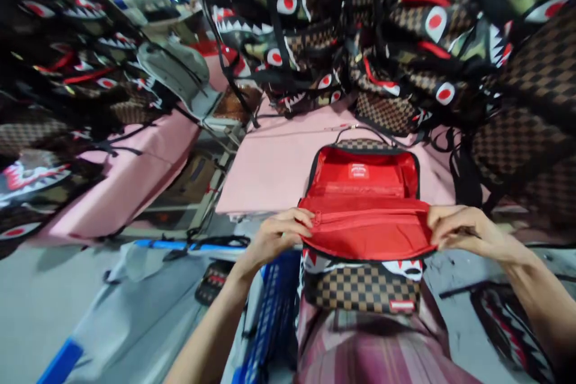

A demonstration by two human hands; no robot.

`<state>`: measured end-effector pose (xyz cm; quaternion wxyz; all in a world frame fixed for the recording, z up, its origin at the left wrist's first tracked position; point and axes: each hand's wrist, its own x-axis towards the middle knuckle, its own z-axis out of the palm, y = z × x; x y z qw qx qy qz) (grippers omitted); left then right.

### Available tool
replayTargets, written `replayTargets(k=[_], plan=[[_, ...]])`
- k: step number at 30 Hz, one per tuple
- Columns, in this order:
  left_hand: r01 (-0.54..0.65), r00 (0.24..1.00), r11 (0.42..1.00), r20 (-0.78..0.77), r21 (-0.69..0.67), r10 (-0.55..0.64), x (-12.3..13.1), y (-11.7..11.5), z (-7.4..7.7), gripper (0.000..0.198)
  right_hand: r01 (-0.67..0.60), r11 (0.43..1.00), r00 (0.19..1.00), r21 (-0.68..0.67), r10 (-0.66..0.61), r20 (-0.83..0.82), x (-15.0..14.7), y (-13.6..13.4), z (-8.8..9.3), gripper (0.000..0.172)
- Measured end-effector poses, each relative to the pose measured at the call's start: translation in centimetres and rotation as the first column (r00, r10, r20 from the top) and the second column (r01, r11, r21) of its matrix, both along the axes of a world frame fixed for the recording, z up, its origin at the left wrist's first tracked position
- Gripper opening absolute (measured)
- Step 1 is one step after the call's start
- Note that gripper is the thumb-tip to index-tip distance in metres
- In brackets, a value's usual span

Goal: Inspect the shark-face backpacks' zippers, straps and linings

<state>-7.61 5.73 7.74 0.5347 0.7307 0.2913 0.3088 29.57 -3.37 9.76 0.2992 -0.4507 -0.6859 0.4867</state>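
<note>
A small backpack [364, 288] in brown-and-black check lies unzipped across my lap and the edge of a pink-covered table. Its red lining [364, 237] faces up, with a zip running across it and a pale label on the inner back wall. At the left side of the opening, my left hand [283, 231] pinches the bag's edge. Opposite it, my right hand [456, 228] grips the right edge. A thin dark item, too blurred to name, shows against the right-hand fingers. The mouth is stretched wide between both hands.
Piled check-and-shark-face bags [310, 42] cover the back of the pink table [265, 162]. More bags lie on a second pink table [157, 156] at left. A grey chair [173, 72] stands behind. A blue crate [274, 312] is beside my lap; another bag [508, 330] lies low right.
</note>
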Motion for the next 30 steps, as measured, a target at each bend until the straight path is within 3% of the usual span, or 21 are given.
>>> replayTargets(k=[2, 6, 13, 16, 18, 22, 25, 30], plan=[[0.052, 0.996, 0.998, -0.075, 0.018, -0.051, -1.0, -2.0, -1.0, 0.024, -0.118, 0.989, 0.990, -0.086, 0.123, 0.066, -0.9, -1.6, -1.5, 0.017], [0.014, 0.992, 1.000, -0.123, 0.020, -0.012, -2.1, -4.1, -2.4, 0.023, -0.182, 0.972, 0.972, -0.149, 0.200, 0.121, -2.2, -3.2, -4.2, 0.020], [-0.079, 0.989, 0.996, -0.122, 0.032, 0.083, -2.5, -4.2, -2.8, 0.026, -0.224, 0.971, 0.957, -0.088, 0.236, 0.167, -2.0, -2.8, -5.0, 0.017], [-0.136, 0.982, 0.990, -0.128, 0.033, 0.139, -1.8, -4.3, -2.2, 0.027, -0.093, 0.993, 0.989, -0.075, 0.101, 0.105, -2.0, -2.8, -4.8, 0.015], [-0.245, 0.963, 0.968, -0.105, 0.055, 0.250, -0.9, -4.1, -1.6, 0.026, 0.105, 0.992, 0.994, -0.070, -0.102, 0.043, -2.0, -2.7, -4.5, 0.020], [-0.476, 0.875, 0.878, -0.073, 0.055, 0.479, 1.9, -2.2, -0.1, 0.025, 0.489, 0.870, 0.865, -0.058, -0.492, -0.095, -1.6, -0.8, -3.2, 0.026], [-0.549, 0.835, 0.834, -0.069, -0.057, 0.545, 3.6, -0.1, 1.0, 0.027, 0.562, 0.821, 0.805, -0.099, -0.570, -0.162, -1.1, 1.4, -1.7, 0.030], [-0.532, 0.846, 0.842, -0.051, -0.083, 0.530, 5.1, 1.5, 1.6, 0.028, 0.554, 0.814, 0.788, -0.174, -0.580, -0.207, -0.9, 3.9, -0.1, 0.035]])
